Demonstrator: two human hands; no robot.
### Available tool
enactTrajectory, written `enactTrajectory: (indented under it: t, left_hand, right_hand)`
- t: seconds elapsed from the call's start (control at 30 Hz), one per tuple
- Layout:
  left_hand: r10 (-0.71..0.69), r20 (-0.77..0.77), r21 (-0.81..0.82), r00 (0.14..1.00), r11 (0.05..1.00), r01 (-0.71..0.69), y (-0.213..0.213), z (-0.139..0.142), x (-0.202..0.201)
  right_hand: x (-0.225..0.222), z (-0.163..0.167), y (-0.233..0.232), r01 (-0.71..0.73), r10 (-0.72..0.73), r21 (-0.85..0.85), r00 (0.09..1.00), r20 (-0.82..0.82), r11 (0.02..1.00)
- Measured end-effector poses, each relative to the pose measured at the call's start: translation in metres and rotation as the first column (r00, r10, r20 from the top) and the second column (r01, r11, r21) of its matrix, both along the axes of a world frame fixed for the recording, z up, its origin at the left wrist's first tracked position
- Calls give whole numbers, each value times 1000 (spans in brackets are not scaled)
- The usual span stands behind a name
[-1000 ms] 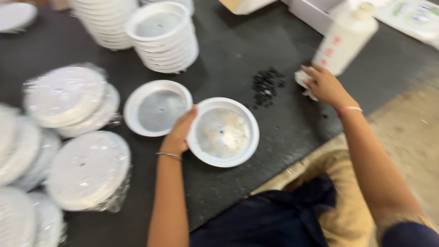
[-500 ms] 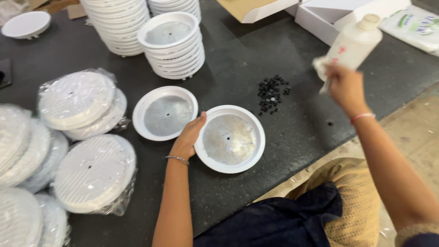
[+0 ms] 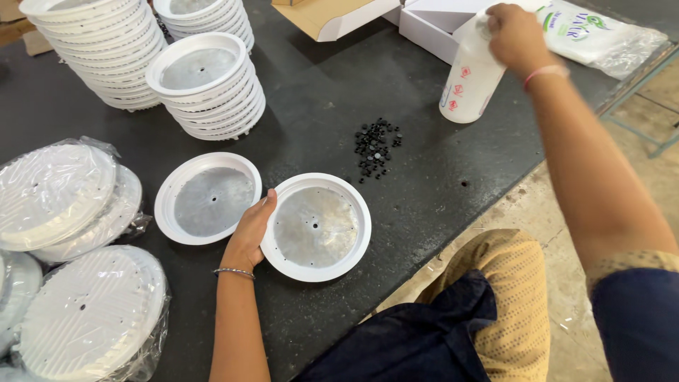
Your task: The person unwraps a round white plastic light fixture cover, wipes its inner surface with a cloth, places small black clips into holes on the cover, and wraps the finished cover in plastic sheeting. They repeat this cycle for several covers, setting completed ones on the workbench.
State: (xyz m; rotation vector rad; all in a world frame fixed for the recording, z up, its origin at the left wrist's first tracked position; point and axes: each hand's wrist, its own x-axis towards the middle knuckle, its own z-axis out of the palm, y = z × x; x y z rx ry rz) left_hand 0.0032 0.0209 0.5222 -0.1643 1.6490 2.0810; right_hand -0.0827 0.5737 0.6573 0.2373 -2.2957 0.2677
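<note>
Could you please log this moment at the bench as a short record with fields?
left hand: grips the rim of a white round dish with a metal centre
right hand: holds a white bottle by its top
beside dish: second like dish
between: pile of small black parts
behind: stacked dishes
surface: dark table

- round dish [image 3: 316, 227]: white rim, dull silver-grey centre
- second dish [image 3: 208, 197]: same white and silver
- table top [image 3: 318, 106]: dark grey, speckled
- small caps [image 3: 375, 146]: black
- bottle [image 3: 472, 76]: white with red marks
- trousers [image 3: 511, 297]: mustard yellow, dotted
- wristband [image 3: 544, 71]: pink
- open cardboard box [image 3: 332, 15]: tan inside, white outside
</note>
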Motion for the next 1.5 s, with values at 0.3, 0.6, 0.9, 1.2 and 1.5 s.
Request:
enactTrajectory:
  t: [0.3, 0.6, 0.9, 1.2, 1.5]
  left_hand:
    - [-10, -28, -27, 1000, 1000, 9, -1, -4, -2]
    - [2, -44, -48, 999, 999, -4, -3, -6, 1]
    - [-7, -71, 24, 997, 1000, 9, -6, -14, -4]
    - [-4, -92, -43, 996, 999, 0, -7, -16, -5]
    - [-5, -85, 0, 996, 1000, 5, -8, -21, -9]
  right_hand:
    - [3, 3, 5, 35, -91, 290, 979, 180, 956]
    - [28, 4, -2, 328, -374, 396, 926, 44, 858]
    - [40, -13, 30, 436, -487, 334, 869, 86, 836]
    - [42, -138, 22, -204, 201, -713, 875, -440, -671]
    - [40, -119, -17, -272, 319, -824, 826, -464, -497]
